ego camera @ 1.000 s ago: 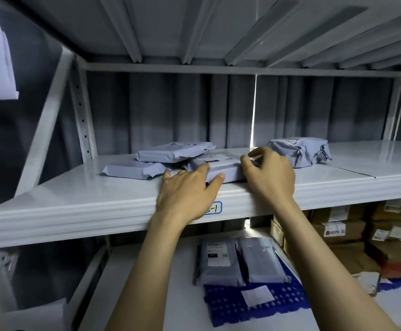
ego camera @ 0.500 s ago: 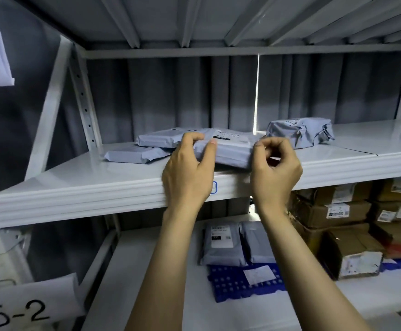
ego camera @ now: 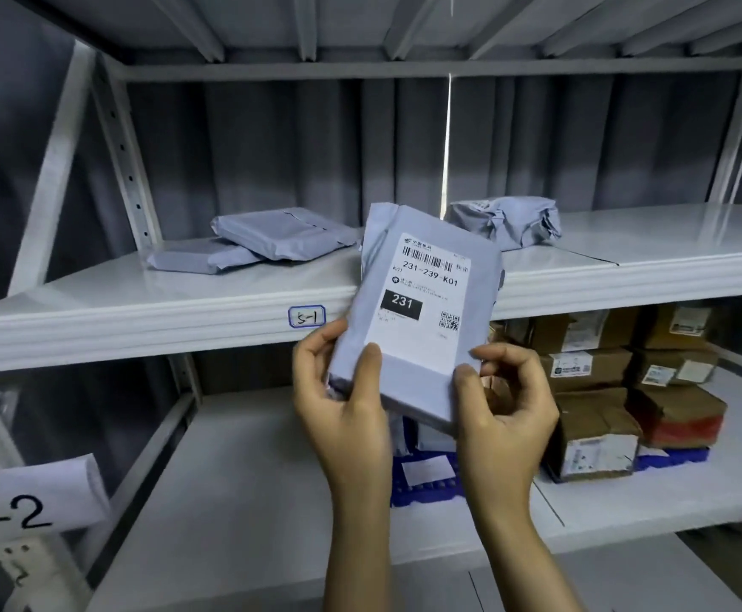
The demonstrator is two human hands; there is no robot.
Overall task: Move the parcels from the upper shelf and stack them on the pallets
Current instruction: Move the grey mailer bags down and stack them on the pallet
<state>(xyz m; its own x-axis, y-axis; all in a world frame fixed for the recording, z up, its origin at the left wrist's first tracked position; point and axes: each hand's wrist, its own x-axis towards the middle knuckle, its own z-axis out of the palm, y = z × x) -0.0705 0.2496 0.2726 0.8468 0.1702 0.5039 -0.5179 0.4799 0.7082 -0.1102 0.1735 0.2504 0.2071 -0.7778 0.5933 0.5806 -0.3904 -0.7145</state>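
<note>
I hold a flat grey parcel (ego camera: 422,302) upright in front of the upper shelf (ego camera: 139,311), its white label with "231" facing me. My left hand (ego camera: 342,395) grips its lower left corner and my right hand (ego camera: 506,404) grips its lower right corner. On the upper shelf lie two flat grey parcels (ego camera: 281,231) (ego camera: 197,260) stacked at the left and a crumpled grey parcel (ego camera: 506,223) at the right. Below, a blue pallet (ego camera: 426,488) on the lower shelf shows behind my wrists, with grey parcels (ego camera: 426,435) on it mostly hidden.
Several brown cardboard boxes (ego camera: 594,430) stand on the lower shelf at the right, over another blue pallet (ego camera: 674,457). A "5-1" tag (ego camera: 306,316) is on the upper shelf's front edge and a "5-2" paper sign (ego camera: 29,501) hangs at the lower left. A perforated upright (ego camera: 126,165) rises at the left.
Both hands pulled the front parcel off the upper shelf's edge and tipped it upright, label toward me, lowering it in front of the shelf edge. The other parcels stayed put.
</note>
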